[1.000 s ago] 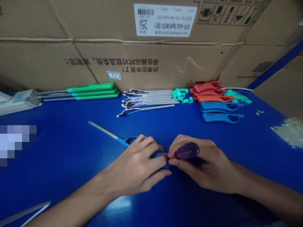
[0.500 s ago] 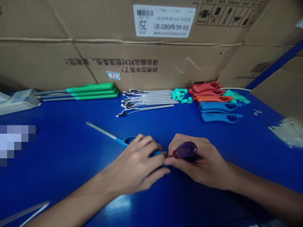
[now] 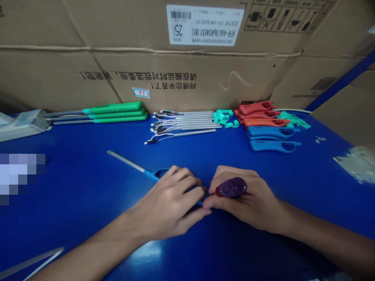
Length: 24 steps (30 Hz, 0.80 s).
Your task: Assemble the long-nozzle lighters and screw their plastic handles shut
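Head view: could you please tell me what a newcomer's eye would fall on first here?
First the two hands meeting at the middle of the blue table: the left hand grips a blue long-nosed lighter, the right hand a purple-handled tool. Behind them, along the cardboard box, lie green lighters at left and red and blue handles at right.

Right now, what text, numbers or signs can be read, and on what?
"KFR-46G/BpR3AES1(B1)", upside down: white paper label on brown cardboard box.
"25", sideways: same label.
"33", blurred: small white sticker on box.
"师傅您辛苦了!请在搬运时对我温柔些,谢谢您!", upside down: printed on box.
Wordless: handling pictograms, box corner.
Label's small print: too small.
No text: blue plastic lighter under left hand, purple translucent piece in right hand.
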Each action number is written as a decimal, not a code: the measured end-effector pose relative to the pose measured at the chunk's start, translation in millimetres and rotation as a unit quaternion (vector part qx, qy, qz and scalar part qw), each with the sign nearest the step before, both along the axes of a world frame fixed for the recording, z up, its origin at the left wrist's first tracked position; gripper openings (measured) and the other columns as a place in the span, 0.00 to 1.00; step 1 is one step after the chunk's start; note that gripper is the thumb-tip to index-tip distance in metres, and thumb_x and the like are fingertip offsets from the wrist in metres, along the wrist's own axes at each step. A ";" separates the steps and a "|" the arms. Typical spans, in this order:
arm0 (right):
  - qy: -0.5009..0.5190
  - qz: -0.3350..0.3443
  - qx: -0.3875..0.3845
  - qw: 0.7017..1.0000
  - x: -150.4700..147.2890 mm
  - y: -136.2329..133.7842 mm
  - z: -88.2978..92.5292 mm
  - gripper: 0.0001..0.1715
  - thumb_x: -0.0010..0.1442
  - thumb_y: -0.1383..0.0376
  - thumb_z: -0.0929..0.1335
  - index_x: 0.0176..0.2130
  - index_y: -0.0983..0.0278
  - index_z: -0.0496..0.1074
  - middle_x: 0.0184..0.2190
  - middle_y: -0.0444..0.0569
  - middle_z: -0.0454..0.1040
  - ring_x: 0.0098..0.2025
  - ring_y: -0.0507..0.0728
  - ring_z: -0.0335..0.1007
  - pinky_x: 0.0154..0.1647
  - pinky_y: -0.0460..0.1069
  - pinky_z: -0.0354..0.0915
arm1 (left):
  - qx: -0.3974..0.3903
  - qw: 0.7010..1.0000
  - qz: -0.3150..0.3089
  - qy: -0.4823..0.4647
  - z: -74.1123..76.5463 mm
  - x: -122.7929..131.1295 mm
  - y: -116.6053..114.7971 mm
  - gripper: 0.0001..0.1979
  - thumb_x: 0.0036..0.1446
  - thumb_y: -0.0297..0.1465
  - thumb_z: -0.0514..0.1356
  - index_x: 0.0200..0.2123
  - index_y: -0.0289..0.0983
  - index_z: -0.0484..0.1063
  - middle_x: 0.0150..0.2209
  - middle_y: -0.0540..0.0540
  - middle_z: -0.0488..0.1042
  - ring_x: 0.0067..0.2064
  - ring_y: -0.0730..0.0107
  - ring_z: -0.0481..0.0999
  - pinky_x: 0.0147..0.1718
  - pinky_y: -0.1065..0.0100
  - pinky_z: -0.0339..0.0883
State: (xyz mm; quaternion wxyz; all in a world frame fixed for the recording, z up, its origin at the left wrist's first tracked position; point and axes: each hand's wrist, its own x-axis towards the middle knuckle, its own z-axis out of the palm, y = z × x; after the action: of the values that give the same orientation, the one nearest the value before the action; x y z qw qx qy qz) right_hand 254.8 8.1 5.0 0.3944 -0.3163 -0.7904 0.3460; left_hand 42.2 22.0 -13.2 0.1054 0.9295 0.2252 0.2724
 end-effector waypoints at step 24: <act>-0.029 0.051 0.054 0.997 7.7 3.9 12.7 0.11 0.62 0.78 0.68 0.42 0.65 0.74 0.37 0.47 0.76 0.41 0.52 0.74 0.43 0.45 0.70 | -0.006 1.000 0.004 0.022 -0.3 -1.1 -0.4 0.11 0.65 0.36 0.60 0.41 0.33 0.75 0.38 0.41 0.76 0.41 0.59 0.71 0.38 0.58 0.62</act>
State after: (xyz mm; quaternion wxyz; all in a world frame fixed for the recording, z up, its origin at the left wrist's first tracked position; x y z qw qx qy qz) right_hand 262.5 11.9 17.6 0.3693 -0.2638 -0.8342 0.3134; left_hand 41.1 21.6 -13.6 0.1054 0.9338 0.2325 0.2505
